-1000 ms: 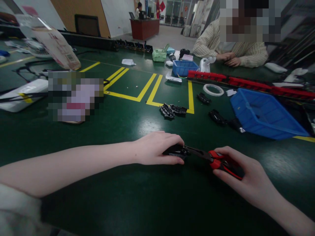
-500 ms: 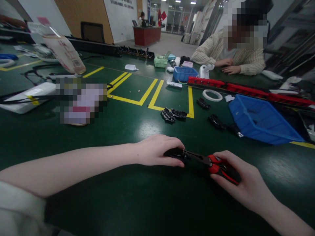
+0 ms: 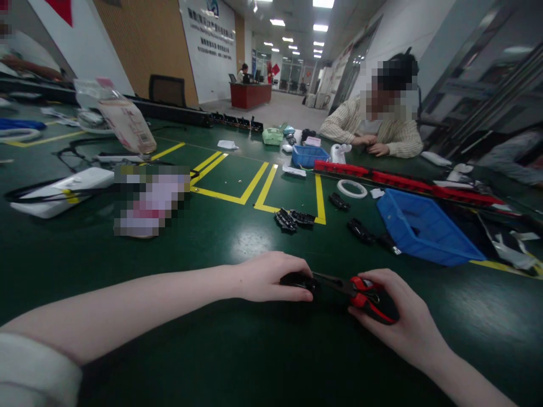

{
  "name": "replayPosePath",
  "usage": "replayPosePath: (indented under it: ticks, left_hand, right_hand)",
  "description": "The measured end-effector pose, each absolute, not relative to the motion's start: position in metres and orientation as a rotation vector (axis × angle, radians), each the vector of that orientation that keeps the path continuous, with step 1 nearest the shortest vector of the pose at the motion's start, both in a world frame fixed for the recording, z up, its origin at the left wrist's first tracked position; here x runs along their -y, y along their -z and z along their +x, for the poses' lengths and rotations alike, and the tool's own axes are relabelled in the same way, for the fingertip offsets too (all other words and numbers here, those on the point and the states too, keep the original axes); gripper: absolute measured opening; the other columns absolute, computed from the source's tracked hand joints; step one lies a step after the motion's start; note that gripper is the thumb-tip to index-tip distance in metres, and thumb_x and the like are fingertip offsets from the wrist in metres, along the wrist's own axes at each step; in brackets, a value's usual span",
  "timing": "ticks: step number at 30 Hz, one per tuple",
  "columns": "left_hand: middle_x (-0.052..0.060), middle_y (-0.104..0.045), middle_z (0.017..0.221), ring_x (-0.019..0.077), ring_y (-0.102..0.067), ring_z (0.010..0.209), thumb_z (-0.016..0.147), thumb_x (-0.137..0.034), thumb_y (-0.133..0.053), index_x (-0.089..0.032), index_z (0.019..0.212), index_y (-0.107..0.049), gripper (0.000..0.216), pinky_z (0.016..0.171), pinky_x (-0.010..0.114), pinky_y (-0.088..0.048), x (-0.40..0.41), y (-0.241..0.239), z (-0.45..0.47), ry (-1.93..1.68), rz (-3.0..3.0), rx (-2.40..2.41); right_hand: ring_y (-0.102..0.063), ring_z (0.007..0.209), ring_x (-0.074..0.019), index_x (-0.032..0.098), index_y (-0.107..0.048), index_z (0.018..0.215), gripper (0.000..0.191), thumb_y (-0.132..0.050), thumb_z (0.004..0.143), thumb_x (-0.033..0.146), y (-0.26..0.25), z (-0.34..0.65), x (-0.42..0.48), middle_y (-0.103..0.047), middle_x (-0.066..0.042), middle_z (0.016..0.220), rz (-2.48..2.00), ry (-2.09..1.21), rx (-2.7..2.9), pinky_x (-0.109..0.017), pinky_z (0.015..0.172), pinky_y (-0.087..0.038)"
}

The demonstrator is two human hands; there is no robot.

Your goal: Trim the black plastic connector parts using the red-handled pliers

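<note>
Low over the green table (image 3: 190, 345), my left hand (image 3: 275, 277) is closed around a black plastic part (image 3: 299, 281), partly hidden by the fingers. My right hand (image 3: 401, 316) grips red-and-black long-nose pliers (image 3: 360, 291) by the handles. Their jaws point left and reach the right end of the black part; whether they pinch it I cannot tell. Beyond my hands lie two similar black parts, one standing tilted (image 3: 285, 220) and one flat (image 3: 302, 217). Two more black pieces, a nearer one (image 3: 361, 230) and a farther one (image 3: 339, 200), lie to the right.
A large blue bin (image 3: 428, 229) is on the right, with a white tape ring (image 3: 352, 189) behind it. Red strips (image 3: 407, 182) run along the far right. At left are a phone (image 3: 150, 206), a white box (image 3: 63, 192) and a bottle (image 3: 127, 121). Another person (image 3: 373, 127) sits opposite.
The camera view has tilted up, so the table things appear lower. Both hands keep their holds; the pliers stay at the black part's right end.
</note>
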State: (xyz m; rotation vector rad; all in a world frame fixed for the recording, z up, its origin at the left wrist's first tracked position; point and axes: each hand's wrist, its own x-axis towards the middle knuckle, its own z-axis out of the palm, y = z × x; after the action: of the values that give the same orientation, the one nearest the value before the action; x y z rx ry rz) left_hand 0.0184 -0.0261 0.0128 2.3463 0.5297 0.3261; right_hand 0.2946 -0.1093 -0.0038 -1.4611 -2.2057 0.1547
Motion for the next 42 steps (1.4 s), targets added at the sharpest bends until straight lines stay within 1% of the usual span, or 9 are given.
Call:
replayPosePath:
  ticks: [4,10,15,18,22,26,29,35,42]
  left_hand:
    - [0.005,-0.065,0.102,0.0152,-0.060,0.089,0.089,-0.036,-0.059,-0.015,0.109,-0.060,0.028,0.074,0.025,-0.045,0.027,-0.013,0.018,-0.394,2.260,-0.539]
    - [0.005,-0.064,0.105,0.0153,-0.060,0.092,0.091,-0.035,-0.057,-0.016,0.109,-0.060,0.026,0.076,0.027,-0.048,0.025,-0.012,0.018,-0.490,2.107,-0.592]
    - [0.004,-0.063,0.106,0.0173,-0.058,0.096,0.090,-0.040,-0.057,-0.017,0.106,-0.062,0.029,0.083,0.032,-0.046,0.022,-0.007,0.019,-0.592,2.210,-0.736]
    - [0.005,-0.062,0.106,0.0196,-0.056,0.101,0.089,-0.046,-0.057,-0.017,0.105,-0.063,0.033,0.089,0.035,-0.043,0.019,-0.003,0.018,-0.606,2.361,-0.838]
    - [0.005,-0.061,0.107,0.0200,-0.056,0.100,0.091,-0.051,-0.051,-0.020,0.111,-0.061,0.038,0.087,0.035,-0.042,0.013,-0.001,0.017,-0.535,2.532,-0.882]
    - [0.007,-0.060,0.106,0.0218,-0.057,0.099,0.090,-0.053,-0.050,-0.016,0.107,-0.059,0.041,0.085,0.034,-0.044,0.008,0.000,0.018,-0.453,2.724,-0.961]
    - [0.008,-0.059,0.105,0.0223,-0.057,0.097,0.090,-0.054,-0.049,-0.016,0.106,-0.058,0.043,0.082,0.034,-0.046,0.007,0.000,0.018,-0.407,2.805,-0.943]
    - [0.008,-0.058,0.105,0.0218,-0.057,0.094,0.089,-0.055,-0.051,-0.015,0.106,-0.058,0.044,0.078,0.032,-0.048,0.007,-0.003,0.017,-0.364,2.817,-0.882]
    - [0.008,-0.061,0.106,0.0221,-0.059,0.095,0.090,-0.051,-0.051,-0.014,0.104,-0.055,0.040,0.079,0.034,-0.048,0.008,-0.004,0.018,-0.379,2.746,-0.871]
  right_hand:
    - [-0.062,0.087,-0.0234,0.025,-0.052,0.106,0.030,-0.062,0.080,0.037,0.004,0.293,0.110,-0.060,-0.006,0.099,-1.486,-0.136,2.018,-0.038,0.072,-0.052]
    - [-0.059,0.096,-0.0260,0.025,-0.049,0.112,0.039,-0.062,0.079,0.040,0.014,0.302,0.104,-0.057,-0.007,0.107,-1.548,-0.024,1.864,-0.043,0.078,-0.050]
    - [-0.057,0.101,-0.0306,0.025,-0.046,0.114,0.044,-0.065,0.076,0.037,0.020,0.300,0.094,-0.056,-0.009,0.109,-1.411,0.261,2.004,-0.049,0.082,-0.047]
    - [-0.058,0.103,-0.0313,0.025,-0.046,0.112,0.039,-0.062,0.077,0.030,0.022,0.292,0.089,-0.058,-0.009,0.108,-1.277,0.283,2.099,-0.050,0.085,-0.046]
    - [-0.055,0.112,-0.0303,0.025,-0.049,0.108,0.030,-0.053,0.079,0.020,0.024,0.281,0.076,-0.060,-0.008,0.109,-1.193,0.171,2.194,-0.053,0.095,-0.043]
    - [-0.048,0.123,-0.0314,0.024,-0.051,0.106,0.036,-0.047,0.072,0.011,0.022,0.271,0.046,-0.059,-0.009,0.113,-1.168,0.209,2.249,-0.059,0.104,-0.035]
    - [-0.050,0.120,-0.0307,0.023,-0.052,0.101,0.032,-0.046,0.072,0.011,0.018,0.267,0.022,-0.060,-0.009,0.111,-1.141,0.266,2.263,-0.059,0.105,-0.034]
    - [-0.060,0.102,-0.0286,0.021,-0.056,0.096,0.025,-0.051,0.073,0.015,0.012,0.269,0.011,-0.064,-0.010,0.100,-1.121,0.418,2.326,-0.055,0.097,-0.043]
    - [-0.056,0.109,-0.0258,0.019,-0.056,0.097,0.022,-0.050,0.077,0.014,0.013,0.266,0.024,-0.061,-0.011,0.105,-0.986,0.482,2.442,-0.050,0.103,-0.041]
